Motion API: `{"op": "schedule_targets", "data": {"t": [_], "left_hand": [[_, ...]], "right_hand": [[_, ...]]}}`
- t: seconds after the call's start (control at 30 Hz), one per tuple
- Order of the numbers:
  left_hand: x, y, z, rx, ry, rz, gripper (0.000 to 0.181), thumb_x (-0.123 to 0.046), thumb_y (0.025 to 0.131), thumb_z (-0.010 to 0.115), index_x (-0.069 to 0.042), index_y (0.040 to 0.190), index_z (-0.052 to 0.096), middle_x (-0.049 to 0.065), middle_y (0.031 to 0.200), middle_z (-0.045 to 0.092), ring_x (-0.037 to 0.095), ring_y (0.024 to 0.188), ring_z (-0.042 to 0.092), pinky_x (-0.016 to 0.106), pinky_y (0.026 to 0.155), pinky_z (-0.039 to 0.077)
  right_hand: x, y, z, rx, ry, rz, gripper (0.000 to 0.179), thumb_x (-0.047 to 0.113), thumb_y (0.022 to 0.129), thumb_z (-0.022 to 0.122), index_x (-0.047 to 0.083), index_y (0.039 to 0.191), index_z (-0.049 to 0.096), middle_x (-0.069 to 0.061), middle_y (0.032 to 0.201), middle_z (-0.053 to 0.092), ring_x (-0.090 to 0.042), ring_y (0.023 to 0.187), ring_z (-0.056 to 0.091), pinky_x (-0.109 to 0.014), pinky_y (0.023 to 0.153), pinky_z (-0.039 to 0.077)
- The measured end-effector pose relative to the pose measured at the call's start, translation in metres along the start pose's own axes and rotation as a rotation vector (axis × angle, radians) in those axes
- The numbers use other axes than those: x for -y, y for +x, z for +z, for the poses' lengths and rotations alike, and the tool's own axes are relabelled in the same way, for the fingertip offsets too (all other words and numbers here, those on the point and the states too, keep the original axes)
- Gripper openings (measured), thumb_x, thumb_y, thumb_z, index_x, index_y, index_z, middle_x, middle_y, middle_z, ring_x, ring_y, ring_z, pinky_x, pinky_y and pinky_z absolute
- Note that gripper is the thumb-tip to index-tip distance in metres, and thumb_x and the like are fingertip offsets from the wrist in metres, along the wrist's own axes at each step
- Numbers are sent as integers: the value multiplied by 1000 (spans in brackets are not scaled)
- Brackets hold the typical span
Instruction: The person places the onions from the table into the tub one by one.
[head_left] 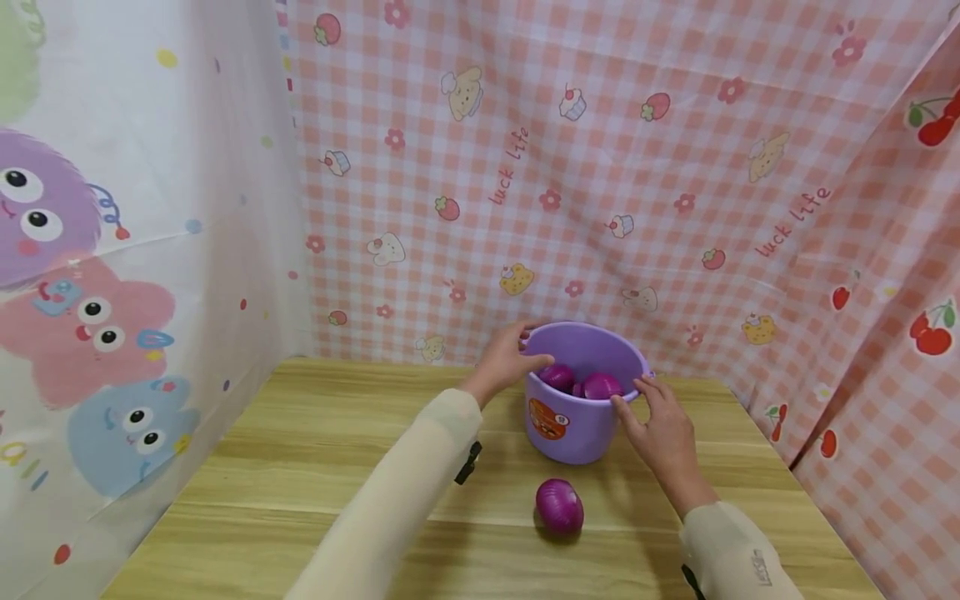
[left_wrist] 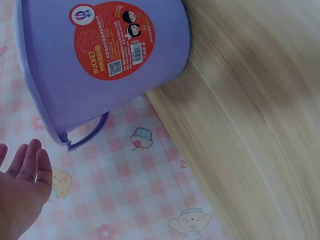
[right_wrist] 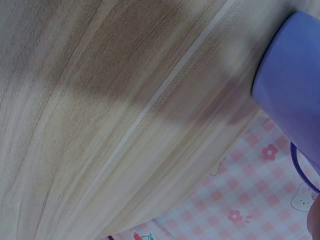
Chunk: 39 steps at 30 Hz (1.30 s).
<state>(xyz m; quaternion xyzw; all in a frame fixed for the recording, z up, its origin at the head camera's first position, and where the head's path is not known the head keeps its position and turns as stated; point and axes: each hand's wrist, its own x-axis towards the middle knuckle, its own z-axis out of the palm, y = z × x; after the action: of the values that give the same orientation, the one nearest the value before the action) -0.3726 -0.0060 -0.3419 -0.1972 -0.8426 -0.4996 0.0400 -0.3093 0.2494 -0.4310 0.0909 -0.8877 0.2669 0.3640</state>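
Note:
A purple bucket [head_left: 576, 433] stands on the wooden table, with purple onions [head_left: 602, 387] inside it. My left hand [head_left: 510, 360] is at the bucket's left rim, fingers spread; the left wrist view shows this hand [left_wrist: 25, 192] a little apart from the rim and handle [left_wrist: 92, 134]. At the right rim is my right hand [head_left: 663, 429], its thumb and fingers extended by the edge. Whether they touch it is hard to tell. Only a sliver of a finger [right_wrist: 314, 220] appears in the right wrist view. Another purple onion [head_left: 559, 507] lies in front of the bucket, between my forearms.
The wooden table [head_left: 337, 467] extends around the bucket. Behind it hangs a pink checked curtain [head_left: 420, 183], close to the table's back edge. A white curtain with cartoon figures [head_left: 232, 167] hangs along the left side.

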Motion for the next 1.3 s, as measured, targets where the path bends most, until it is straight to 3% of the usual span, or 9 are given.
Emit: {"op": "schedule_targets", "data": {"t": [0.3, 0.53, 0.77, 0.9, 1.3], "left_hand": [[10, -10, -14, 5, 20, -34, 72, -27, 86, 79, -6, 146, 45, 17, 137, 55, 30, 121, 55, 42, 98, 50], [22, -22, -19, 9, -3, -2, 68, -26, 86, 79, -4, 143, 49, 18, 133, 57, 32, 118, 56, 43, 98, 50], [31, -41, -23, 28, -16, -53, 65, -29, 87, 78, -8, 142, 51, 13, 132, 58, 31, 119, 55, 46, 96, 51], [38, -53, -24, 40, -16, -80, 67, -32, 87, 77, -10, 144, 49, 13, 136, 55, 29, 120, 54, 47, 96, 50], [58, -77, -19, 73, 7, -74, 69, -36, 86, 77, -7, 143, 50, 12, 135, 57, 28, 118, 55, 44, 94, 51]], "right_hand": [[1, 0, 0, 4, -4, -5, 51, 28, 90, 73, -8, 124, 61, -25, 133, 55, -47, 121, 52, -63, 93, 45], [-1, -1, 0, -6, -6, -12, 51, 27, 89, 73, -9, 123, 62, -25, 132, 56, -47, 120, 53, -63, 93, 46], [0, -1, 0, 5, -9, -5, 51, 28, 91, 72, -8, 124, 61, -25, 133, 55, -47, 121, 52, -63, 93, 45], [0, -1, 1, 5, -12, -2, 51, 29, 91, 72, -8, 125, 61, -25, 133, 55, -47, 121, 52, -63, 93, 45], [1, 0, 1, -2, -13, -11, 51, 30, 92, 71, -8, 124, 62, -24, 133, 56, -47, 120, 53, -63, 91, 47]]}}
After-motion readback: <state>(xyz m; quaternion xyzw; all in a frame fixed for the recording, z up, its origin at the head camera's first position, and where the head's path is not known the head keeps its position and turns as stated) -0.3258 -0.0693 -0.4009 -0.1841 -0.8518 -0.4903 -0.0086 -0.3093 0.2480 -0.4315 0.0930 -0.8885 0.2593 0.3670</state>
